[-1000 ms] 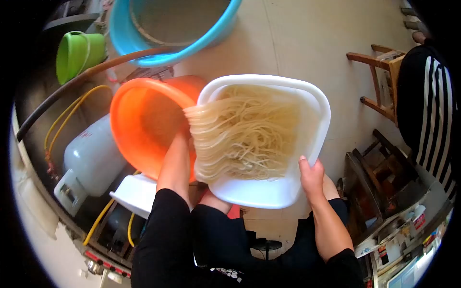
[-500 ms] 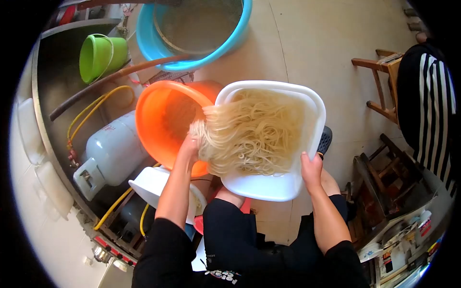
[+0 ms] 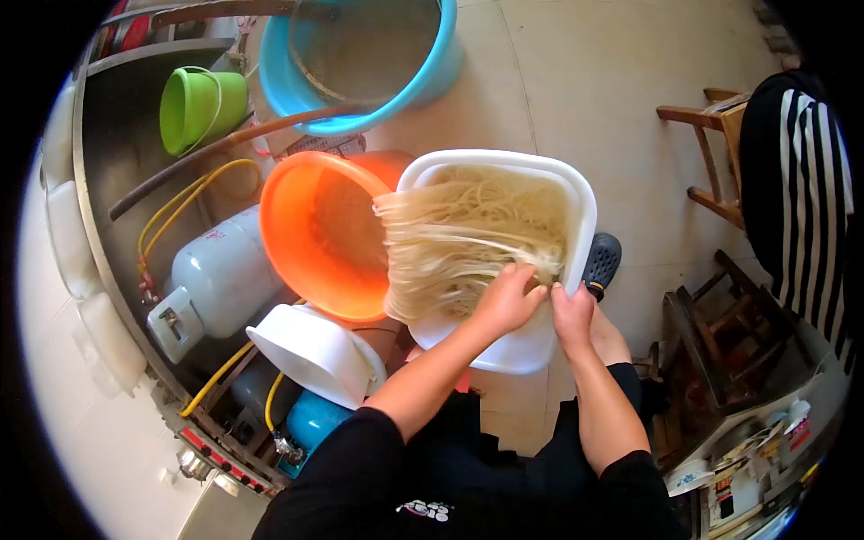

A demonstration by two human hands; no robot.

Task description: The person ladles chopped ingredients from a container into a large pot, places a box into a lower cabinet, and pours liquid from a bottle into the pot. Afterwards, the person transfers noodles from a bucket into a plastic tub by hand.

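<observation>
A white rectangular basin (image 3: 585, 211) tilts above my lap, its left side close to the orange tub (image 3: 328, 236). Long pale noodles (image 3: 450, 243) fill much of it and hang over its left edge. My left hand (image 3: 515, 297) is closed on noodles near the basin's lower right, beside my other hand. With fingers at the rim, my right hand (image 3: 573, 315) grips the basin's right side. The noodle ends by the orange tub are free of both hands.
A blue tub (image 3: 423, 94) holds cloudy liquid, with a long wooden pole (image 3: 225, 144) across its edge. Left are a green bucket (image 3: 200, 110), a gas cylinder (image 3: 225, 261) and a white container (image 3: 310, 355). Wooden stools (image 3: 720, 153) stand right, near a person in striped clothing (image 3: 805, 207).
My left hand has moved right, from the noodle ends over the orange tub to the basin's lower right. The noodles now lie stretched leftward. My right hand stays on the rim.
</observation>
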